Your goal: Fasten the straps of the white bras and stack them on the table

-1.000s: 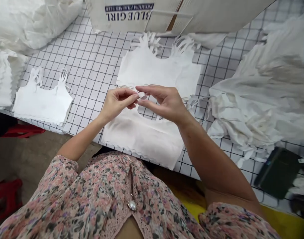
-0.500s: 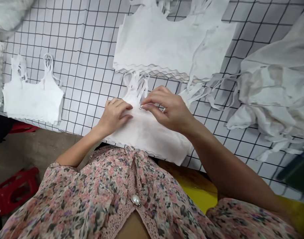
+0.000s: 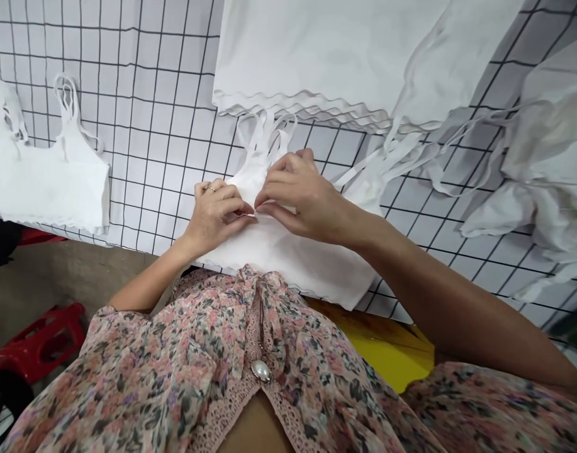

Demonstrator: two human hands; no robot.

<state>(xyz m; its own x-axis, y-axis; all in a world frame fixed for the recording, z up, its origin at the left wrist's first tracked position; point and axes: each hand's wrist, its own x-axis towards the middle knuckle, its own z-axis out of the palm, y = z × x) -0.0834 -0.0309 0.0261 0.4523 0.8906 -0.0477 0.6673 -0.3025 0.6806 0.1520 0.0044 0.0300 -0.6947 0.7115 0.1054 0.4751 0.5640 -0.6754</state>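
Note:
A white strappy camisole top point(image 3: 297, 258) lies flat at the table's near edge, right in front of my body. My left hand point(image 3: 219, 211), a ring on one finger, pinches the cloth near the top's neckline. Fingertip to fingertip with it, my right hand point(image 3: 300, 195) is closed in a pinch at the same spot. Whatever tiny piece may be between the right fingertips is hidden. The top's thin straps point(image 3: 264, 135) loop upward just beyond my hands.
Larger white tops point(image 3: 316, 56) are stacked behind, wavy hems towards me. Another white camisole point(image 3: 47, 182) lies at left, and crumpled white garments point(image 3: 547, 170) at right. All rest on a grid-patterned tablecloth point(image 3: 151, 126). A red stool point(image 3: 40, 346) stands on the floor.
My right hand has moved left and met my left hand, whose fingers have closed on the cloth. The view has come closer to the table.

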